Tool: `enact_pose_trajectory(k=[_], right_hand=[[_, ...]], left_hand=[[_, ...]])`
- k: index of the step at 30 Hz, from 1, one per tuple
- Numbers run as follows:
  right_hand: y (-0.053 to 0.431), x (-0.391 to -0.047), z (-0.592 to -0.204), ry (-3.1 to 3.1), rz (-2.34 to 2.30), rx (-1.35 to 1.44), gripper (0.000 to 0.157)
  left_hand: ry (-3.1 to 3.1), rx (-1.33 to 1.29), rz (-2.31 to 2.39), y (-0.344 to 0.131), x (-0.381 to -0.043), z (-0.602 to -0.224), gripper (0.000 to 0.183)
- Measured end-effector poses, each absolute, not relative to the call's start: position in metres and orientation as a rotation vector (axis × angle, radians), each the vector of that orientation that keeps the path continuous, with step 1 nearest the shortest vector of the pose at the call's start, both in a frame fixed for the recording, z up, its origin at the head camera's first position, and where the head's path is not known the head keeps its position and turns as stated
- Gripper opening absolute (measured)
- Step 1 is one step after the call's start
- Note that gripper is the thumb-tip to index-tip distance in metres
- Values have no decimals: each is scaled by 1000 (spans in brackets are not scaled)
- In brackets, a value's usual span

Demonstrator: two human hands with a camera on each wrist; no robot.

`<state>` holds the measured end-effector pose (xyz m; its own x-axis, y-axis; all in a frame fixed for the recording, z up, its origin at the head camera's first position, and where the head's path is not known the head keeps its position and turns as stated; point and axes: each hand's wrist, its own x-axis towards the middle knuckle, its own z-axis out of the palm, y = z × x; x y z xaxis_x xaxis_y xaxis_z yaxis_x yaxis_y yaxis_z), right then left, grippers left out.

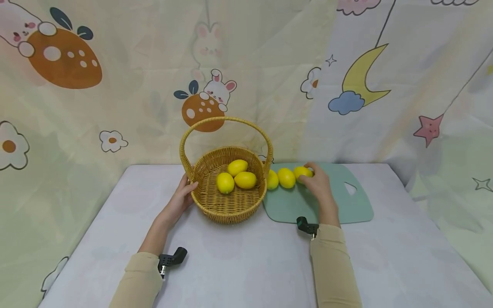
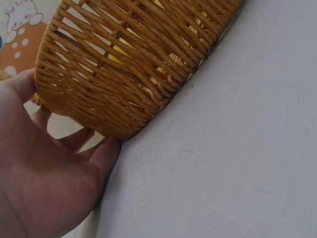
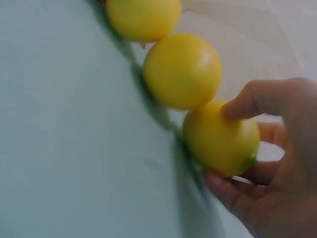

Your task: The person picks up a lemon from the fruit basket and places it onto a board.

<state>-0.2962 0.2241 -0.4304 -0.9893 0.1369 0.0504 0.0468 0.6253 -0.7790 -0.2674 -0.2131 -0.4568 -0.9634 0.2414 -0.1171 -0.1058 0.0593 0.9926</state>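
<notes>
A round wicker basket (image 1: pixel 227 216) with a tall arched handle holds three yellow lemons (image 1: pixel 245 180). My left hand (image 1: pixel 182 197) grips its left side, the thumb over the rim and the fingers against the outer weave. Seen from the left wrist, the basket wall (image 2: pixel 124 64) fills the upper part, with the left hand (image 2: pixel 49 168) around its edge. My right hand (image 1: pixel 319 182) pinches a lemon (image 1: pixel 302 172) between thumb and fingers over the green cutting board (image 1: pixel 327 209). Two more lemons (image 1: pixel 286 178) lie in a row to its left, close together in the right wrist view.
The cutting board's left edge lies close beside the basket, whose rim partly hides the leftmost lemon (image 1: pixel 272 179). A white cloth (image 1: pixel 239 265) covers the table, and a printed curtain (image 1: pixel 154 85) hangs right behind it.
</notes>
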Motion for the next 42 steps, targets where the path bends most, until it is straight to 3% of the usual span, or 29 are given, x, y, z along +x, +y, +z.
enact_pose_trajectory(k=[18, 32, 42], right_hand=[[221, -295, -435, -2744, 1309, -325, 60], [219, -291, -430, -2690, 1328, -414, 56], [224, -289, -425, -2670, 1405, -407, 66]], left_hand=[[2083, 139, 1993, -213, -266, -458, 65], [2081, 137, 1993, -212, -268, -457, 67], [2093, 128, 1979, -212, -268, -458, 68]])
